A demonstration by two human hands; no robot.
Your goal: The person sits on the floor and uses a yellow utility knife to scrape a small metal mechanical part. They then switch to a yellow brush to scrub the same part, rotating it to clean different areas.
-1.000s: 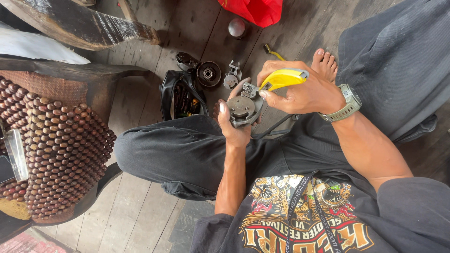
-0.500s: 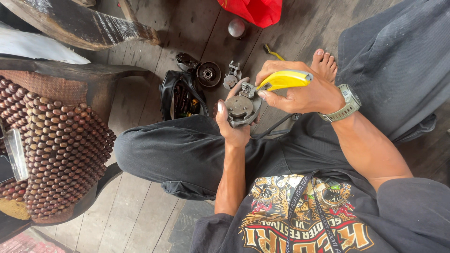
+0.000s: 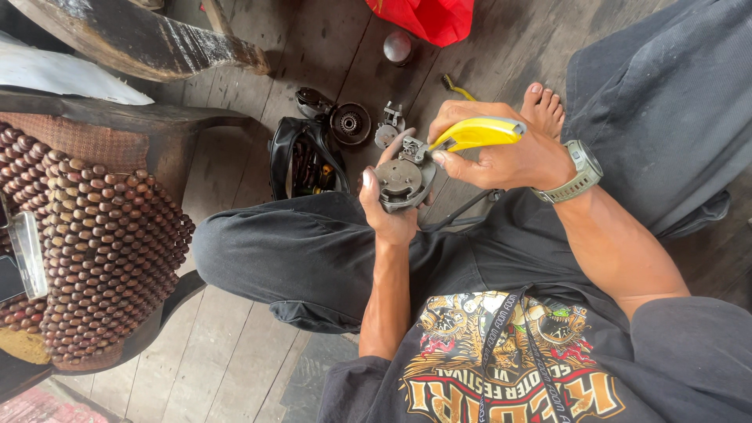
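Note:
My left hand (image 3: 389, 205) grips a grey metal carburetor-like part (image 3: 402, 178) from below, held above my crossed legs. My right hand (image 3: 505, 153) is closed around a yellow-handled tool (image 3: 478, 133), pliers by the look of it, whose tip meets the top of the metal part. A grey wristwatch (image 3: 581, 173) sits on my right wrist. My bare foot (image 3: 544, 106) shows just beyond the right hand.
On the wooden floor lie a round black metal part (image 3: 349, 123), a small metal piece (image 3: 388, 125), an open black tool bag (image 3: 307, 160), a silver ball-like object (image 3: 397, 46) and a red bag (image 3: 427, 17). A chair with a wooden bead cover (image 3: 94, 243) stands at left.
The yellow-handled tool has shifted slightly at the top of the metal part. Both hands stay in nearly the same place.

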